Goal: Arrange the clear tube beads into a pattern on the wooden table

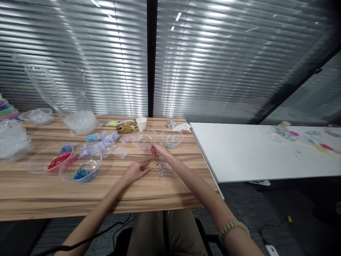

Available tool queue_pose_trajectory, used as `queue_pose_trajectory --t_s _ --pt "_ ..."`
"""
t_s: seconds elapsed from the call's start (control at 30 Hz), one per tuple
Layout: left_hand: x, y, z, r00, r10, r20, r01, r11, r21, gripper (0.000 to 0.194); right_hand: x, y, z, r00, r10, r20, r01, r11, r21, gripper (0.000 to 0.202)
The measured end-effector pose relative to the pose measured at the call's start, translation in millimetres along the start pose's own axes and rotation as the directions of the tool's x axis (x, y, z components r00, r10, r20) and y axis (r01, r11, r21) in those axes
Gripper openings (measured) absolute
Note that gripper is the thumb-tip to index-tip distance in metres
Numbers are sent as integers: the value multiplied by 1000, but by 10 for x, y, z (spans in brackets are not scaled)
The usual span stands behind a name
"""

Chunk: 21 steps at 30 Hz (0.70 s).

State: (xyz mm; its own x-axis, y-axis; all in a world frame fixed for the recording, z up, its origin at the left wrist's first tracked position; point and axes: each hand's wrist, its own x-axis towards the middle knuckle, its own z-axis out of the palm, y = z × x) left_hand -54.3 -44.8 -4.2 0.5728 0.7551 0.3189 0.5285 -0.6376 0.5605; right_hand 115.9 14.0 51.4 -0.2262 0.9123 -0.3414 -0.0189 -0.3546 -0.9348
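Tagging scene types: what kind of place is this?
Probably an office or meeting room used for craft work: ribbed glass partition wall, wooden table beside a white table, clear plastic bowls of red and blue beads.

Dim room, ceiling-light glare on blinds (pixel 106 53) (edges warped).

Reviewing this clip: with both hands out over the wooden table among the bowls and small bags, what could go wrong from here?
1. The right hand is right beside an empty clear bowl; a nudge might tip or slide it.
2. Small clear pieces lie loose between the hands, not far from the table edge; the left hand or a forearm might sweep them off.
3. The bowl of blue pieces sits near the left forearm and might be knocked.
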Motion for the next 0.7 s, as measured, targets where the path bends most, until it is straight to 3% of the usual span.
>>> queue_pose_trajectory --t_s 0.2,0.37,0.47,0.6,0.7 --pt "45 -5 -62 1000 -1 -10 0 998 -61 23 -609 -52 -178 999 1 44 -1 1000 1 28" --pt "31 45 -101 999 -35 -30 32 994 -106 20 -1535 115 -695 992 29 122 -20 997 -79 24" --pt "6 63 -114 997 -57 -44 52 991 -124 19 -2159 273 -1092 970 186 156 -146 960 -238 34" --pt "8 60 -125 997 -61 -44 54 987 -150 21 -2861 558 -1534 914 406 -5 -389 872 -297 37" --pt "37 46 -131 998 -48 -34 42 986 -163 22 -3205 852 -1732 859 505 -84 -507 815 -281 35"
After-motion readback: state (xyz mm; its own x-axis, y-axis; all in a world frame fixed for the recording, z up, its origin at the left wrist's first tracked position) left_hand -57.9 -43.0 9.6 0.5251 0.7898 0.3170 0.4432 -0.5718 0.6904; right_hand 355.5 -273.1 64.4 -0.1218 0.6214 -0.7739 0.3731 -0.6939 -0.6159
